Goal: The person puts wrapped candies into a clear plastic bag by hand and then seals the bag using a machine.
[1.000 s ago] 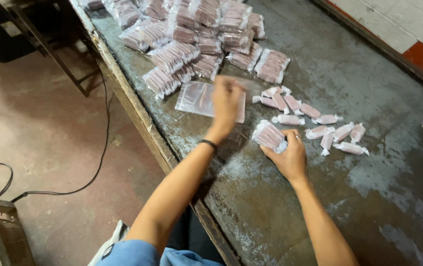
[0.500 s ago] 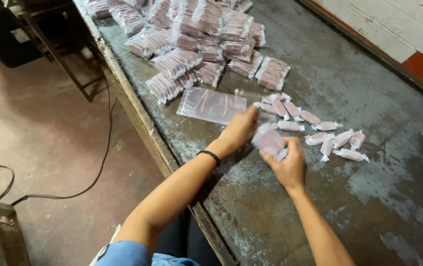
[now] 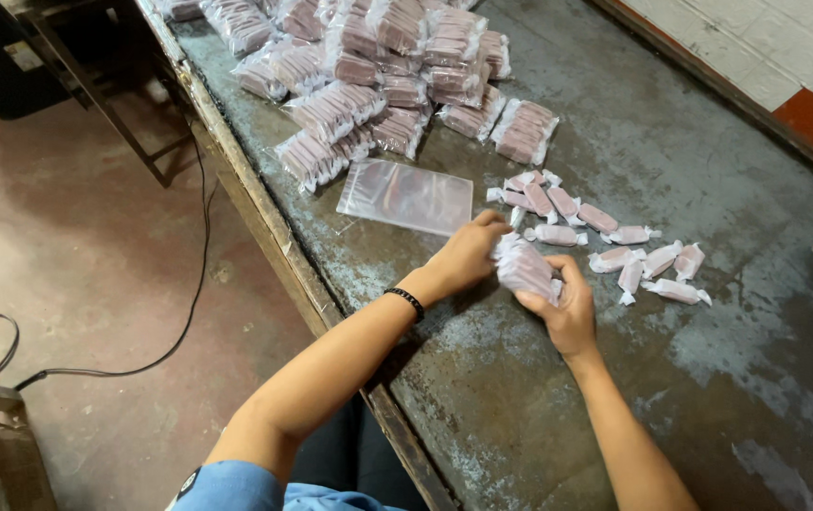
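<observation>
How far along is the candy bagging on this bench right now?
Done: a large pile of filled bags sits stacked at the far end of the metal table. In hand: both the left hand and right hand grip one packed bag. Left: about a dozen loose wrapped candies lie beside the hands, and an empty clear bag lies flat nearby.

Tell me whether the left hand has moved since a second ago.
Yes. The left hand came back off the flat bag toward the right hand and its packet.
</observation>
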